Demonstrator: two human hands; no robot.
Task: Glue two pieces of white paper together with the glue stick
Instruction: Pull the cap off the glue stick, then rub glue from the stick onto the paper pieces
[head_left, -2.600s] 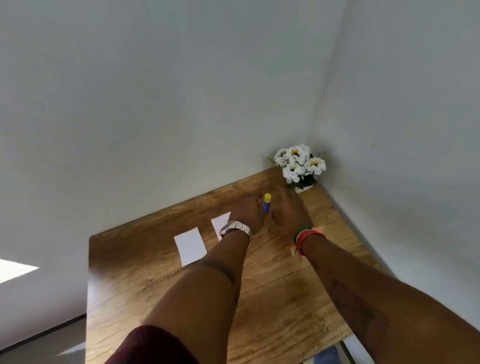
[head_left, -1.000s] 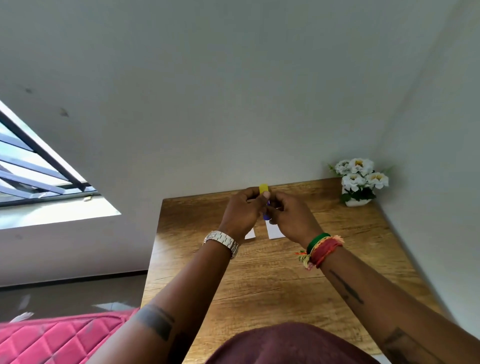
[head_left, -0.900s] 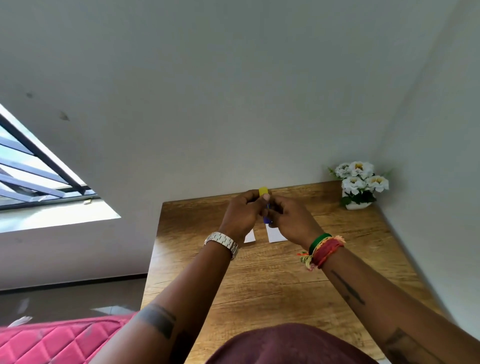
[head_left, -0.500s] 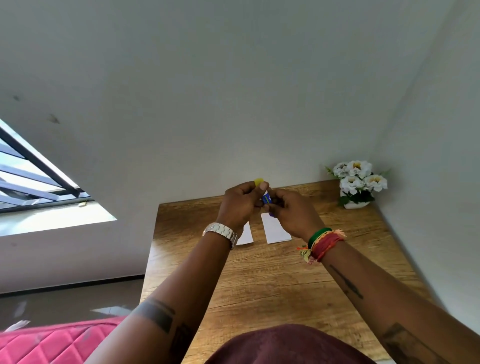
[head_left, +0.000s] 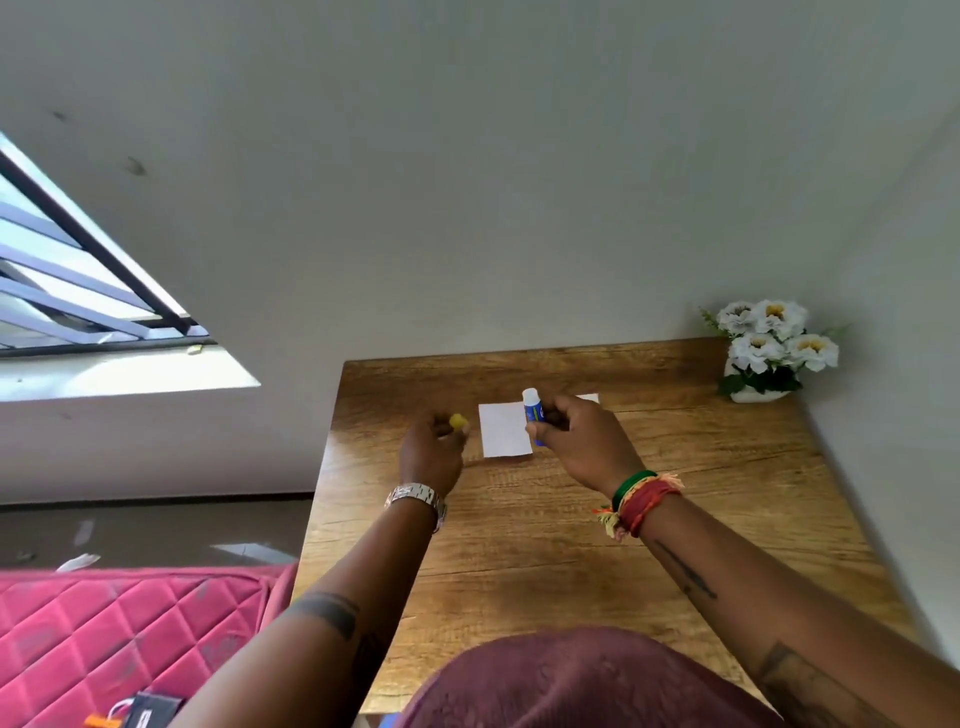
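— Yellow cap (head_left: 457, 421) is pinched in the left hand (head_left: 431, 457); the uncapped glue stick (head_left: 533, 415) is gripped by the right hand (head_left: 582, 441) above the table (head_left: 519, 545).

— So uncapping is judged done. Next, glue should be rubbed onto the near paper (head_left: 501, 428); the second paper (head_left: 589, 399), mostly hidden, would be pressed on.

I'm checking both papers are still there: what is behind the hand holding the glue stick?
Behind the right hand with the glue stick, one corner of a second white paper shows on the table. The hand covers the rest of it.
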